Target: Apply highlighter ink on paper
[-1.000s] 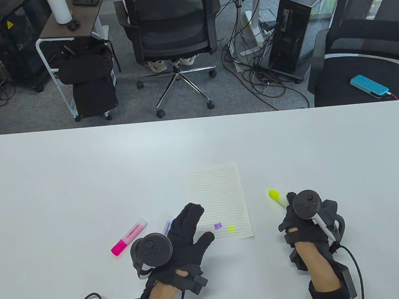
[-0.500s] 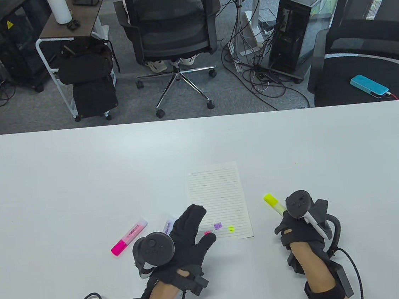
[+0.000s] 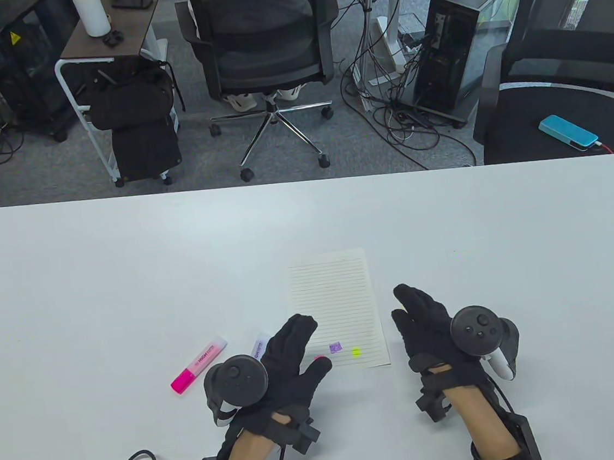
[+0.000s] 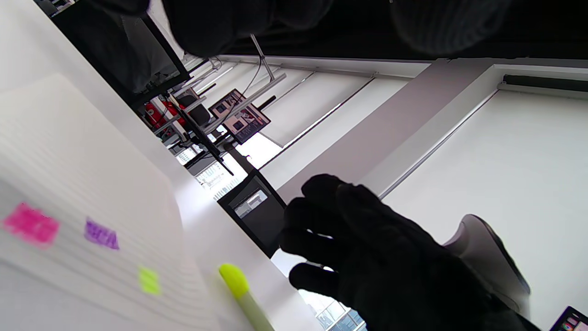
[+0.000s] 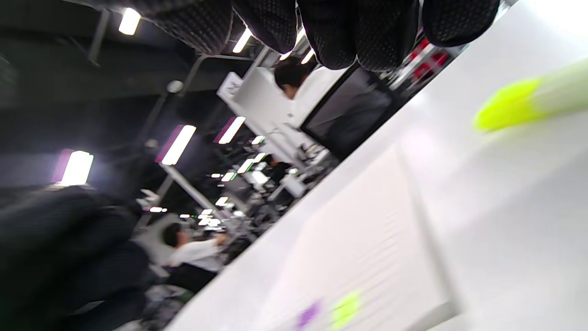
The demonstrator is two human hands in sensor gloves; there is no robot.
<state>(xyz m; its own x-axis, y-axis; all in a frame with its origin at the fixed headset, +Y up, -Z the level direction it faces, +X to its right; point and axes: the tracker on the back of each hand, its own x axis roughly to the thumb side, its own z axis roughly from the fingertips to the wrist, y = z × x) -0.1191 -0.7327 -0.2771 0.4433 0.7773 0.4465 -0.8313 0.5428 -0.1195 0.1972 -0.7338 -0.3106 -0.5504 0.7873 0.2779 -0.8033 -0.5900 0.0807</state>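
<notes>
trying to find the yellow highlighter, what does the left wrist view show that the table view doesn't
Only the left wrist view shows the yellow highlighter, lying on the table just past the paper's edge, below the right hand, plus the whole pink mark.

Only the table view shows the pink highlighter, and the left hand resting on the paper.

Both show the purple mark and the yellow mark.

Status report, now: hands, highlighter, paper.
Left hand flat on paper. Right hand open over yellow highlighter lying on table. Three ink marks on paper. Nothing blocking.
</notes>
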